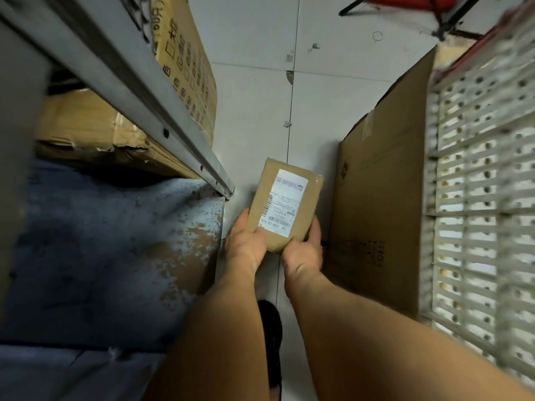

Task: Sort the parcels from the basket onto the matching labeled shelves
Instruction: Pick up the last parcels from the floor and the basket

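Note:
A small brown cardboard parcel (pixel 301 206) with a white shipping label and barcodes is held over the floor in front of me. My left hand (pixel 244 244) grips its lower left corner, thumb on the label's edge. My right hand (pixel 304 253) holds its lower right corner from underneath. The label faces up toward me. A grey metal shelf (pixel 162 131) rises at my left, its lower board worn blue and bare. No basket is in view.
Cardboard boxes (pixel 185 62) sit on the upper shelf levels at left. A large flat carton (pixel 379 204) leans beside a white slatted crate wall (pixel 480 180) at right. Pale tiled floor (pixel 260 82) runs between them. A red stand is at top right. My dark shoe (pixel 270 325) shows below.

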